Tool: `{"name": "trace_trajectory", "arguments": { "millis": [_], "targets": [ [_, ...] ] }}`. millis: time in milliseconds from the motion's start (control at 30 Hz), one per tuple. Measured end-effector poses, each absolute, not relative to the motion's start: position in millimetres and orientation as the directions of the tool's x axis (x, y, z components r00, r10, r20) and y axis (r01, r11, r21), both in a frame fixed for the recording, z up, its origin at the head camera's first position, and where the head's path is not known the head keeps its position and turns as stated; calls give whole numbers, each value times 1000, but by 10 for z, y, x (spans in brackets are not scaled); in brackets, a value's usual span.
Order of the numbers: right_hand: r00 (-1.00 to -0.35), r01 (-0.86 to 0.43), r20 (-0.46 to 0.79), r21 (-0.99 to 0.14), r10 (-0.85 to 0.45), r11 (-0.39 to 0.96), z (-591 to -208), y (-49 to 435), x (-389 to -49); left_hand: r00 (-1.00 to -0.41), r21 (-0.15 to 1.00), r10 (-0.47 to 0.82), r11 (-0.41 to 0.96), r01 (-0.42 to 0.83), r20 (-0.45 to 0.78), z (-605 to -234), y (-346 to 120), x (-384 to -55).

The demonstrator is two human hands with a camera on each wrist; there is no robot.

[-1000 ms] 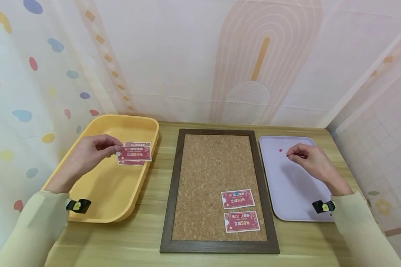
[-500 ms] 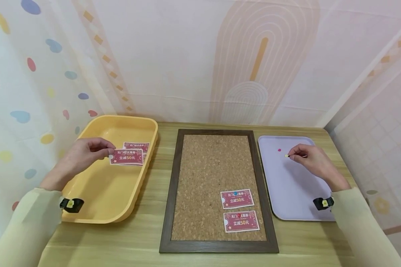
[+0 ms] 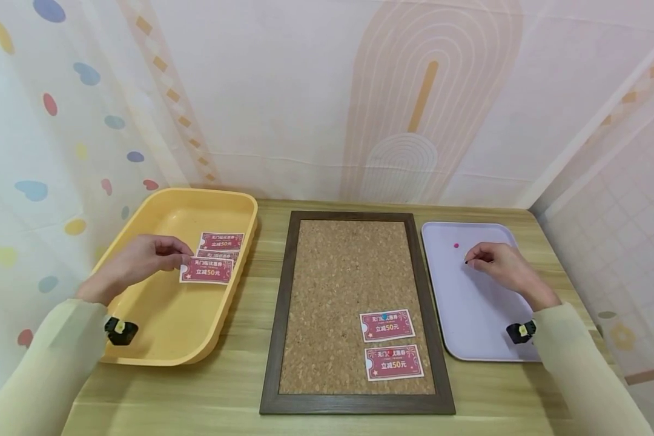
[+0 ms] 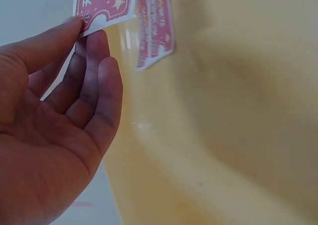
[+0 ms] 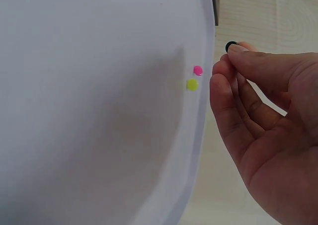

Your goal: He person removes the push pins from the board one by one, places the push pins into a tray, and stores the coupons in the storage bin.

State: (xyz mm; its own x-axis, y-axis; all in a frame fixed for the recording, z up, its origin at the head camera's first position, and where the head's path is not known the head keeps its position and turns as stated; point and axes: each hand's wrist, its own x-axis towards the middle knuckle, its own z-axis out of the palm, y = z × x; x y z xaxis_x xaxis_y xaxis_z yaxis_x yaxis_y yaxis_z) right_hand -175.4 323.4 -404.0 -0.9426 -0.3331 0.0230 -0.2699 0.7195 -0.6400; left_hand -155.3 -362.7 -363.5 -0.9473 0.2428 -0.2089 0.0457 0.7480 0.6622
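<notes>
At left, over a long yellow plastic tray (image 3: 163, 330) on the wood-grain table (image 3: 240, 387), we saw the left hand (image 3: 142, 260), its fingers closed in a pinch on the corner of a red rectangular paper coupon with a white border (image 3: 207, 271). Behind it, two more red-and-white paper coupons (image 3: 223, 240) lay overlapping by the tray's right wall.

At centre, on a brown-framed cork board (image 3: 349, 272), two matching coupons were up near the lower right corner: the upper coupon (image 3: 395, 330) under a round blue pin (image 3: 384, 316), the lower coupon (image 3: 403, 366) under a round red pin (image 3: 390, 352). Of the five coupons in sight, we judged two done and three left unpinned.

At right, over a shallow lavender tray (image 3: 485, 330), the right hand (image 3: 501, 266) pinched a tiny, dark, round-headed pin (image 5: 231, 46) between thumb and fingertip. A round pink pin (image 5: 198, 70) and a round yellow-green pin (image 5: 192, 84) lay loose in that tray.

The held coupon's lettering read upright to us, its long axis running left to right, notched end at the fingers, free end toward the board. The pinned pair lay crosswise too. Where the dark pin's point aimed, we could not tell.
</notes>
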Motion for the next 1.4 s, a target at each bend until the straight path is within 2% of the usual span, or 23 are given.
{"name": "trace_trajectory", "arguments": {
  "millis": [300,533,967,1133,1400],
  "targets": [
    [-937,-287,6,-586,-350,758,-4110,3270,-1804,-912,728,298,686,0,-281,-3763,-3629,-1608],
    [-932,-253,-55,-607,-357,754,-4166,3294,-1834,-896,743,321,669,-14,-306,-3897,-3672,-1680],
    [-928,-253,-69,-602,-365,757,-4208,3258,-1883,-896,711,272,700,-66,-350,-4006,-3717,-1710],
    [-929,-247,-75,-604,-363,757,-4210,3247,-1897,-905,701,250,710,-71,-345,-4009,-3724,-1700],
    [-926,-243,-90,-597,-366,764,-4183,3266,-1904,-929,679,249,734,-3,-273,-3954,-3735,-1669]
  ]
}}
